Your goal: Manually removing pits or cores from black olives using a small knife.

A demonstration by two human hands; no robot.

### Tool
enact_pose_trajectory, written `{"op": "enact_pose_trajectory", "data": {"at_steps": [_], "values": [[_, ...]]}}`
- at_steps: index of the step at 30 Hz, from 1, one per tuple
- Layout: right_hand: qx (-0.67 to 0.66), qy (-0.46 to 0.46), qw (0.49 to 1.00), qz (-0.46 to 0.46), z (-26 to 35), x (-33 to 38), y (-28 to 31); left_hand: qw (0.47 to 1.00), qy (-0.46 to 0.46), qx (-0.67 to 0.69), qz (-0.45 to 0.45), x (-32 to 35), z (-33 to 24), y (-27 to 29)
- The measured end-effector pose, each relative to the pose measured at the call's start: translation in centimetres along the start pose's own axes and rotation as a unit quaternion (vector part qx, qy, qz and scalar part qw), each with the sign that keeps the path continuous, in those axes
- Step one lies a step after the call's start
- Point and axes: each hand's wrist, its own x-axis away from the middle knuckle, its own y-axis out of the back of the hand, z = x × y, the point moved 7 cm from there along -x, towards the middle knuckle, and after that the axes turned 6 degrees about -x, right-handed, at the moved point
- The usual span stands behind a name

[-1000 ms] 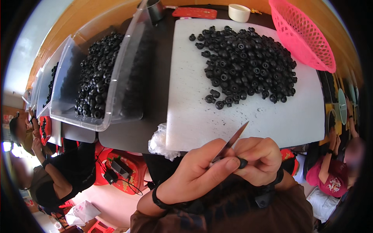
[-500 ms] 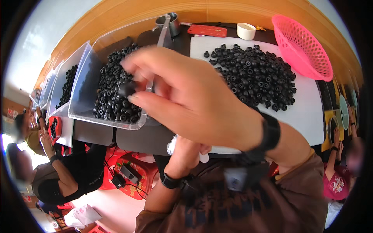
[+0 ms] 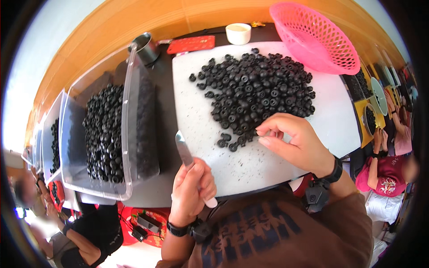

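My left hand (image 3: 193,190) is closed round a table knife (image 3: 184,151), its metal blade pointing up and its pale handle end showing below the fist. The knife is held by the near left edge of a white board (image 3: 286,163). On the board lies a heap of small, round black pieces (image 3: 263,85), several with a ring-shaped end. My right hand (image 3: 295,143) is at the heap's near edge, thumb and forefinger brought together in a pinch beside a few loose pieces. Whether a piece is between those fingertips, I cannot make out.
Left of the board stands a clear plastic bin (image 3: 127,134) holding many black pieces. Behind are a metal cup (image 3: 146,50), a red flat packet (image 3: 191,44) and a white cup (image 3: 238,35). A pink basket (image 3: 321,40) overlaps the board's far right. Other people work at both sides.
My right hand has moved from over the bin to the heap on the board. My left hand and the knife now show clearly. The whole view has shifted.
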Motion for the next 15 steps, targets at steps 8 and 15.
{"op": "enact_pose_trajectory", "data": {"at_steps": [8,15], "values": [[-0.076,0.044,0.996,-0.016,0.8,0.8,2.6,0.996,0.015,-0.070,-0.044,-0.5,0.0,-0.6],[-0.382,0.264,0.864,0.194,10.8,0.8,3.5,0.991,-0.060,-0.087,-0.076,-2.0,-3.9,-2.3]]}}
